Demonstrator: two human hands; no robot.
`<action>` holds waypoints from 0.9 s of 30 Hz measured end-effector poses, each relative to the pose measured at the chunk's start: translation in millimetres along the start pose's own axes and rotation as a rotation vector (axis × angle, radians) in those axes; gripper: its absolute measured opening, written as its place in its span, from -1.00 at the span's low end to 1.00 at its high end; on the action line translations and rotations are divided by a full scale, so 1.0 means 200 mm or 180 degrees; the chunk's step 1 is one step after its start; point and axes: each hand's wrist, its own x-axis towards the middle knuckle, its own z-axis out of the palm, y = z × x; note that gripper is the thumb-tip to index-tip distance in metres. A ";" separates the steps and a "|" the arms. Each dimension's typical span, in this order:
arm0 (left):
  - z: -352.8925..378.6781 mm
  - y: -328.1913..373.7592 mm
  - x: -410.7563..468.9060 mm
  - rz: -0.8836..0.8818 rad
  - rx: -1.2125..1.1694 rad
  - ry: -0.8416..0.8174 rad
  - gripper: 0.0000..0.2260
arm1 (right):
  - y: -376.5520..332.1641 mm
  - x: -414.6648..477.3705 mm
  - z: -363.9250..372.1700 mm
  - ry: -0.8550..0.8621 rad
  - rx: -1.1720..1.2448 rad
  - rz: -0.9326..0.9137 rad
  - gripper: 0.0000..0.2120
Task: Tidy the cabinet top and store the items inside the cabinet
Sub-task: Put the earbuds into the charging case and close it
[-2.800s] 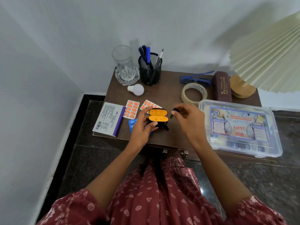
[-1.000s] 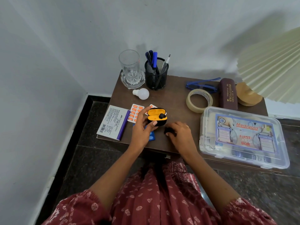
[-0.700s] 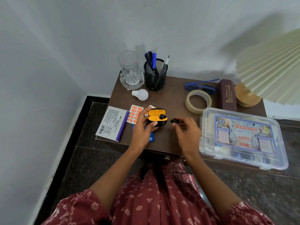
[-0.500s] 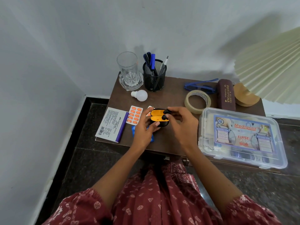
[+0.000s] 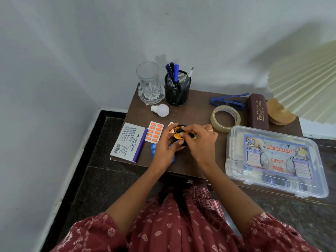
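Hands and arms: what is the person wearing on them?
The left hand is bare. The right hand has a small gold ring on one of its fingers. Both forearms are uncovered. Near the elbows are loose dark red sleeves dotted with small pale leaf shapes.

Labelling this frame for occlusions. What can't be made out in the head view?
- Earbud case: mostly covered by the left hand and right hand; whether both buds are seated is hidden.
- Blue blister pack: under the left hand.
- Cabinet front: hidden by the arms and the top's overhang.
- Lampshade: cut off by the right edge.
- First aid box contents: blurred through the lid.
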 end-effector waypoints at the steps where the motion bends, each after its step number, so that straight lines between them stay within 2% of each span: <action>1: 0.00 0.00 0.00 -0.0002 0.0009 0.0000 -0.57 | 0.00 0.00 0.00 -0.0013 -0.0036 -0.0008 -0.89; 6: 0.01 0.00 0.01 -0.0065 -0.0070 0.0027 -0.55 | 0.00 0.01 -0.01 -0.0138 -0.0249 -0.0087 -0.87; 15: 0.02 -0.01 0.01 -0.0221 -0.0103 0.0073 -0.53 | 0.00 0.03 -0.04 -0.0098 -0.0596 -0.0669 -0.93; 27: 0.03 -0.01 0.01 -0.0254 -0.0181 0.0103 -0.52 | 0.03 0.03 -0.03 -0.0098 -0.0814 -0.0801 -0.97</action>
